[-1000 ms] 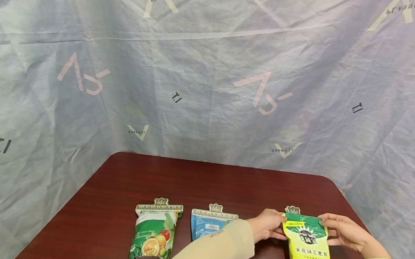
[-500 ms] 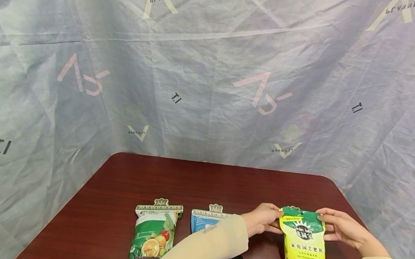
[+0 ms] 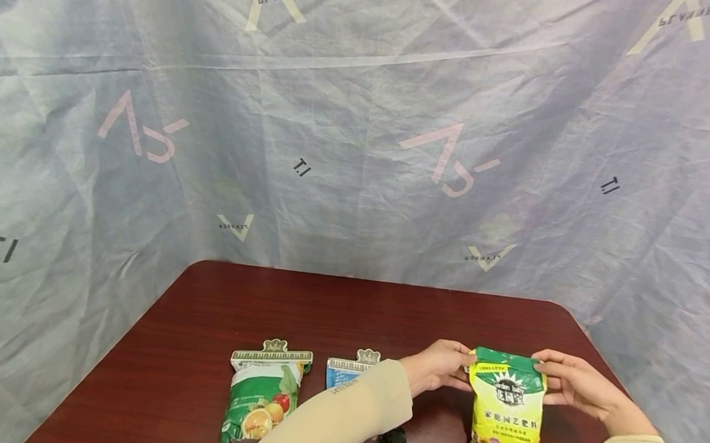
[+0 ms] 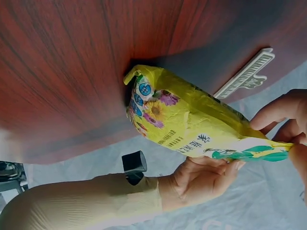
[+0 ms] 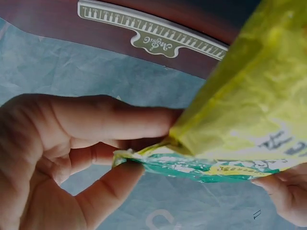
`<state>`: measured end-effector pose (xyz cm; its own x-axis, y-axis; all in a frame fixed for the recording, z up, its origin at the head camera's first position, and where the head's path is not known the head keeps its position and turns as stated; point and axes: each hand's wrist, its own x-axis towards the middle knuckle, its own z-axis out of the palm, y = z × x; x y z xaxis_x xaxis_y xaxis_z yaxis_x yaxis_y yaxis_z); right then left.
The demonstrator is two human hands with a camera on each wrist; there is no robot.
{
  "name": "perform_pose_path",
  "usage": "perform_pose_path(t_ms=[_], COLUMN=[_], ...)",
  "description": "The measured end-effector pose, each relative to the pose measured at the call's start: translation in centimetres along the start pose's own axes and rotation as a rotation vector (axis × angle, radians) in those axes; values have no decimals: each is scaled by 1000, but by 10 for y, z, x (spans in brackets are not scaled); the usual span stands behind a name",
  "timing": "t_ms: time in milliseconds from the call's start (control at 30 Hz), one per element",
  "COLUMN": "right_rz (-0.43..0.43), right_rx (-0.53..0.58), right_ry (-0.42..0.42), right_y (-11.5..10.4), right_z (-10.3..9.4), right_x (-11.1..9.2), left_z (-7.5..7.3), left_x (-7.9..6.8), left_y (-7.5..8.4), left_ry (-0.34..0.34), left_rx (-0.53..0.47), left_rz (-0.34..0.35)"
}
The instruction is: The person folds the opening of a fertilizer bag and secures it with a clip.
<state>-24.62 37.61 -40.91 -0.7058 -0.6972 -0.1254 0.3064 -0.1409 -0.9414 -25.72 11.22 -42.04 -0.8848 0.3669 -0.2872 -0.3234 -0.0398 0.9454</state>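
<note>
A yellow and green bag of garden fertilizer [image 3: 506, 410] stands upright at the right of the table in the head view. My left hand [image 3: 440, 366] pinches its upper left corner between thumb and fingers. At the opposite top corner, my right hand [image 3: 581, 387] pinches the bag's green edge. The right wrist view shows the folded top stretched between right thumb [image 5: 112, 189] and fingers. Flower prints mark the bag's lower end [image 4: 153, 108] in the left wrist view. Behind the bag, a flat clip [image 4: 247, 74] with a piano-key pattern lies on the table.
To the left, a green bag with fruit pictures [image 3: 264, 401] lies under a piano-key clip [image 3: 272, 354]. A blue bag [image 3: 339, 373] with a similar clip [image 3: 367, 359] is partly hidden by my left sleeve [image 3: 339, 408]. Grey printed cloth [image 3: 359, 148] hangs behind the dark red table [image 3: 350, 308].
Both hands have moved left and slightly away with the fertilizer bag, raising its top in the view. Its flower-printed lower end now shows fully. The clip behind it is now nearly hidden in the head view.
</note>
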Motion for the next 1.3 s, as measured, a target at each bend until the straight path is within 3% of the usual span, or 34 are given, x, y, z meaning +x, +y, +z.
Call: perform_pose_path(t_ms=[367,933,1300], right_rz=[-22,-67,-70], right_rx=[-3,-1,-53], right_ry=[-7,-74,-40], right_y=[-3,-6,-6], right_z=[5,13,20], right_x=[3,20,27], left_z=[-7,-31,-41], left_x=[-6,-15,-19], left_y=[7,20,22], left_ry=[-39,-102,-116], left_rx=[18,51,67], left_rz=[-25,-17,-24])
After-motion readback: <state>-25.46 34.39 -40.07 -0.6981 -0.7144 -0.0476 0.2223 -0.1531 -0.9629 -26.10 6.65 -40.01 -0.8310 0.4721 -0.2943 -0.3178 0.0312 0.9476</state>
